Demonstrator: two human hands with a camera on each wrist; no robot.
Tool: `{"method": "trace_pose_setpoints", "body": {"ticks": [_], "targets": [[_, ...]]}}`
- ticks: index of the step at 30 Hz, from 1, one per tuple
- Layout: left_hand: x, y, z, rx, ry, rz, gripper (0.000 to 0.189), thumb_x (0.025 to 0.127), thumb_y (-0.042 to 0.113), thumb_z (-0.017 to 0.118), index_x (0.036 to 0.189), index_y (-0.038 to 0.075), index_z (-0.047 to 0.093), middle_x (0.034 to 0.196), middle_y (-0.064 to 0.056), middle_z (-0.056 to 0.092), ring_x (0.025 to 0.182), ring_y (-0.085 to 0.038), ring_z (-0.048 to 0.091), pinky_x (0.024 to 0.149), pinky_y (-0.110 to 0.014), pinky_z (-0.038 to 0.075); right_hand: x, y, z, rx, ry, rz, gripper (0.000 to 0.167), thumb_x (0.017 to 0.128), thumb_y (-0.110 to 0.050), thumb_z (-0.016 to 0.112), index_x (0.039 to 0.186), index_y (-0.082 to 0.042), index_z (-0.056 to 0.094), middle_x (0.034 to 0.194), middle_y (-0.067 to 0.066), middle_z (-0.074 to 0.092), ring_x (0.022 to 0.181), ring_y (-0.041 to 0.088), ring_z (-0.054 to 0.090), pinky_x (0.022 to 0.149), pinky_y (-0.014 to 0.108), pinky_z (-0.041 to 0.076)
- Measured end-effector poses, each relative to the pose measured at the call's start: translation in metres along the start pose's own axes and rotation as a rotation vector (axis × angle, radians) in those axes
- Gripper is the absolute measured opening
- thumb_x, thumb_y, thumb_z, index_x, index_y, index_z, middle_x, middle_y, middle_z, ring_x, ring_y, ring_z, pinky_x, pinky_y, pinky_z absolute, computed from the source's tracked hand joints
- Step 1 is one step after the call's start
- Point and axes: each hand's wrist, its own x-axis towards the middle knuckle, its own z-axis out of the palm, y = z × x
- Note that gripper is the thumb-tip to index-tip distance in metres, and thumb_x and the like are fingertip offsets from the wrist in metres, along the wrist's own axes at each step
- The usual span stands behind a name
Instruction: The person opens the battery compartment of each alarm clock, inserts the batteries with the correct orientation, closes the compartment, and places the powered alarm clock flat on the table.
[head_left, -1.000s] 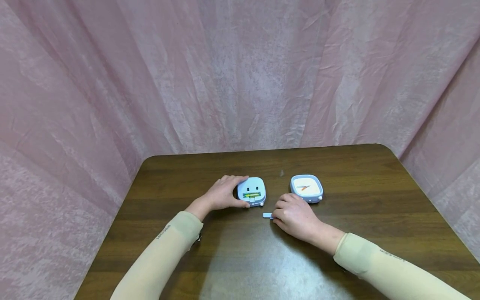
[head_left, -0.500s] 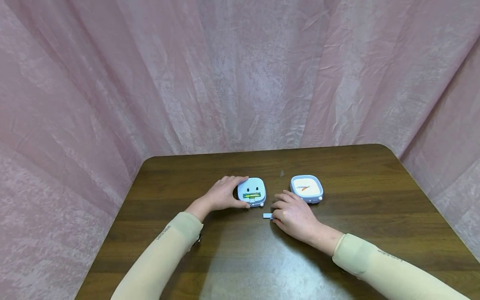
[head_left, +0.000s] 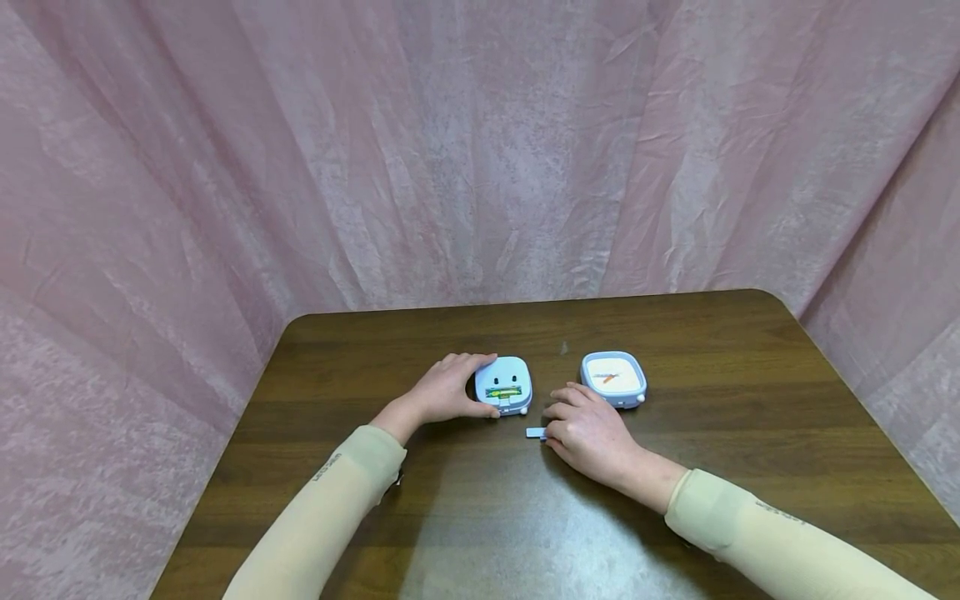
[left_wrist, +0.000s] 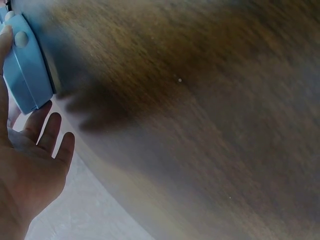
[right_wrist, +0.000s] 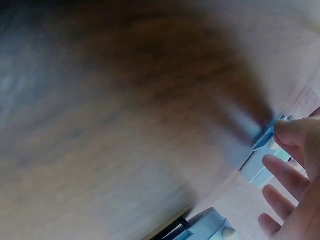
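A light blue alarm clock (head_left: 511,367) lies face down on the table, its battery compartment uncovered and a green battery (head_left: 503,392) inside. My left hand (head_left: 444,389) grips this clock from the left, thumb at its near side and index finger at its far side. In the left wrist view the clock (left_wrist: 27,65) shows side-on, with the other fingers loosely spread. To its right, my right hand (head_left: 590,428) pinches a small light blue battery cover (head_left: 535,432) low over the table. The right wrist view shows the cover (right_wrist: 264,136) under the thumb.
A second light blue clock (head_left: 613,374) lies face up just beyond the right hand, white dial and orange hand visible. The dark wooden table (head_left: 375,342) ends at a pink curtain (head_left: 480,167) behind.
The right hand's upper fingers have spread slightly away from the battery cover. Otherwise both hands, the cover and the clocks stay in place.
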Motion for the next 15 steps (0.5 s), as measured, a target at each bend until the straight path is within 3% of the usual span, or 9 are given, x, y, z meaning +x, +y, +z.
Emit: {"method": "trace_pose_setpoints", "body": {"ticks": [15], "targets": [[-0.001,0.0,0.0,-0.007,-0.001,-0.006,0.101,0.076,0.067,0.081,0.158,0.026,0.04,0.149,0.001,0.051,0.131,-0.022,0.046,0.111,-0.047,0.035,0.012,0.002,-0.007,0.031,0.118,0.054,0.006,0.078,-0.012,0.083,0.081,-0.012,0.077,0.097,0.002,0.075,0.113,0.033,0.063,0.103,0.053,0.044]]}}
